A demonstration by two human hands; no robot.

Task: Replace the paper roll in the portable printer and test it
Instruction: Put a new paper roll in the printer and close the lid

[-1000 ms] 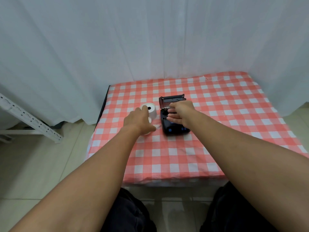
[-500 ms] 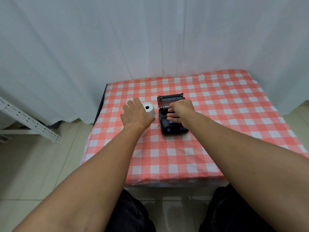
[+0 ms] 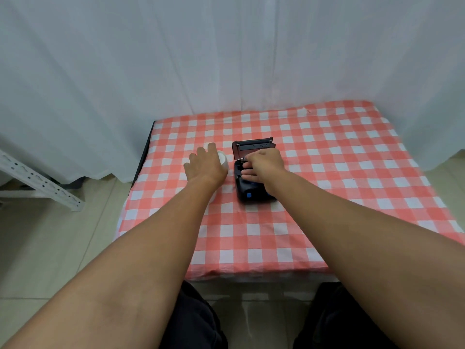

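Observation:
The black portable printer (image 3: 247,193) lies on the checked tablecloth (image 3: 339,177) with its lid (image 3: 254,147) standing open at the far end. My right hand (image 3: 265,165) lies across the printer's body, thumb at the hinge and fingers curled into the open paper bay, whose contents are hidden. Just left of the printer stands a white paper roll (image 3: 223,159). My left hand (image 3: 205,167) hovers over it with fingers spread, covering most of the roll; only its right side shows.
A white curtain (image 3: 226,59) hangs close behind the table. A perforated white metal frame (image 3: 37,178) leans on the tiled floor to the left. My knees in dark trousers are under the table's near edge.
My left hand has moved forward from near the table's middle until it covers the paper roll. My right hand stays on the printer.

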